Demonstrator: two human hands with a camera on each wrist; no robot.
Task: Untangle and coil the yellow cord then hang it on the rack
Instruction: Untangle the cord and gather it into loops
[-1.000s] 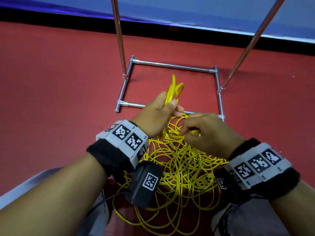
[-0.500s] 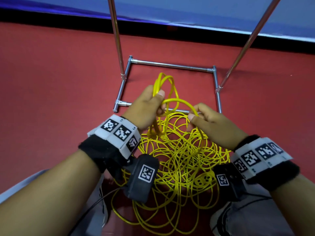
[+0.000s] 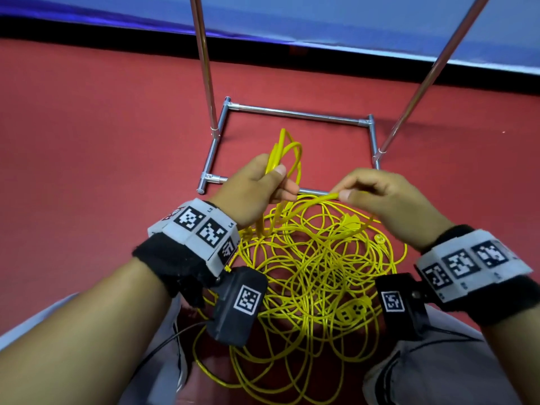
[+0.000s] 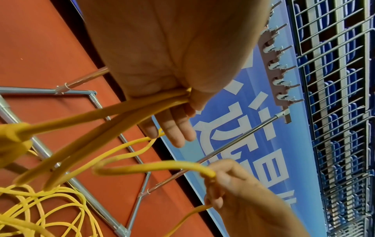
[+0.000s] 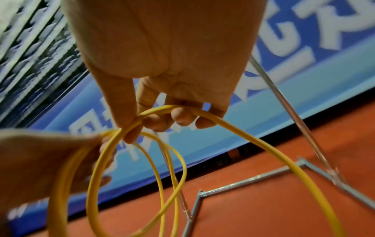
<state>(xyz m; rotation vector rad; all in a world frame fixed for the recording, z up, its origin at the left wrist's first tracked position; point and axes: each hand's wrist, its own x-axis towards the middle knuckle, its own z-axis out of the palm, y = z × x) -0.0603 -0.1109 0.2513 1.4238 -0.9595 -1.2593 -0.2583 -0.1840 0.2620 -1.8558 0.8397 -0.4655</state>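
- Yellow cord: thin, tangled heap on red floor.
- Left hand: grips several gathered loops.
- Right hand: pinches one strand.
- Metal rack: base frame just beyond the heap.

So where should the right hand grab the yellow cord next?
Grab the loose strand of the yellow cord just past the left hand, from above, where it lifts clear of the pile. Lower down, the strands cross each other.

The head view looks steeply down over both forearms. Each wrist view looks close along its palm, facing outward, and all three share the rack's base frame and the yellow cord.
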